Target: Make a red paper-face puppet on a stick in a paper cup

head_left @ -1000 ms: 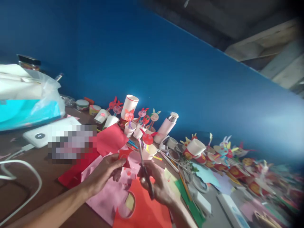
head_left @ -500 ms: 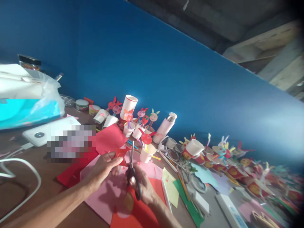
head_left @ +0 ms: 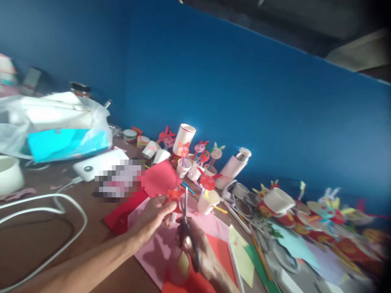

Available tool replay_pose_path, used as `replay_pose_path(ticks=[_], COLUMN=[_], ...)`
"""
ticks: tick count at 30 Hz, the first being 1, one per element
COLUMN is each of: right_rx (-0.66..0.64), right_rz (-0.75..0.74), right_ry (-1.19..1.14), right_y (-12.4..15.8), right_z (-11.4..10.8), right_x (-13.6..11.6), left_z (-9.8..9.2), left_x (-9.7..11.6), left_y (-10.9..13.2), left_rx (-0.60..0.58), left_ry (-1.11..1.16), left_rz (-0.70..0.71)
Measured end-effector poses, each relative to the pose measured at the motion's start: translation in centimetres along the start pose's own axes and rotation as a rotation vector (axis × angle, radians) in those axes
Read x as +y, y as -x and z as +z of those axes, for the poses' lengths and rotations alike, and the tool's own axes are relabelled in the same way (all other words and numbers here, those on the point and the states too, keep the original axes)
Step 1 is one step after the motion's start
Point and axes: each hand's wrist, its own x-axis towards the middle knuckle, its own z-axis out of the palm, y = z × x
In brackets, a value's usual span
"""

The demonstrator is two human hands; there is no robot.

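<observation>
**Working from afar: left hand (head_left: 152, 215) pinches small red paper cut-out (head_left: 174, 196), right hand (head_left: 195, 248) clenches black-handled steel scissors (head_left: 187, 234).**
Cut-out is just below centre of frame, gripped firmly in L fingers; R fingers wrap round scissor handles, blades upright w/ tips overlapping cut-out in my view. Both hands over flat pink paper sheet (head_left: 155, 248), orange-red paper sheet (head_left: 198, 260) lower centre. Brown wooden table (head_left: 39, 240) lower left, under coiled white cable (head_left: 45, 207). White power bank (head_left: 97, 165) and turquoise box in clear plastic bag (head_left: 65, 144) upper left. White paper cups w/ red paper rabbit figures (head_left: 207, 182) and pink steel flask (head_left: 233, 165) centre, against blue-painted wall (head_left: 214, 81).
</observation>
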Motion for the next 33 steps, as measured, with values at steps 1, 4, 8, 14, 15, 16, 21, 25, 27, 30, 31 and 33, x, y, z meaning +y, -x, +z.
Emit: replay_pose_path(ticks=[1,4,8,14,15,16,21,25,27,30,31,33], right_rx=[-0.011,-0.042,-0.040,-0.027,-0.027,-0.026,-0.019,-0.026,-0.028,-0.032,-0.031,0.001], right_rz=[0.014,0.050,0.030,0.024,0.017,0.011,0.012,0.024,0.029,0.033,0.030,0.008], right_ry=[-0.029,-0.069,-0.031,0.052,0.063,0.071,0.086,0.086,0.095,0.104,0.111,0.151], right_y=[0.0,0.1,0.1,0.0,0.0,0.0,0.0,0.0,0.0,0.1,0.1,0.2], right_z=[0.0,0.1,0.3,0.3,0.3,0.3,0.4,0.4,0.4,0.4,0.4,0.3], right_x=[0.1,0.1,-0.4,-0.8,-0.9,-1.0,-1.3,-1.0,-0.8,-0.5,-0.4,-0.1], left_z=[-0.1,-0.3,-0.5,-0.2,-0.2,-0.2,0.0,0.1,0.2,0.2,0.2,0.2], left_x=[-0.2,-1.0,-1.5,-0.9,-0.8,-0.9,-0.8,-0.4,-0.4,-0.4,-0.4,-0.4], left_y=[-0.1,-0.5,-0.6,0.0,0.1,0.2,0.4,0.5,0.5,0.5,0.5,0.5], left_rx=[-0.021,-0.012,-0.017,-0.033,-0.035,-0.039,-0.061,-0.065,-0.055,-0.049,-0.051,-0.058], left_ry=[-0.006,-0.012,0.006,-0.102,-0.112,-0.118,-0.113,-0.125,-0.123,-0.114,-0.114,-0.116], left_rz=[-0.010,-0.010,-0.005,-0.023,-0.023,-0.020,-0.009,-0.014,-0.024,-0.026,-0.023,-0.018])
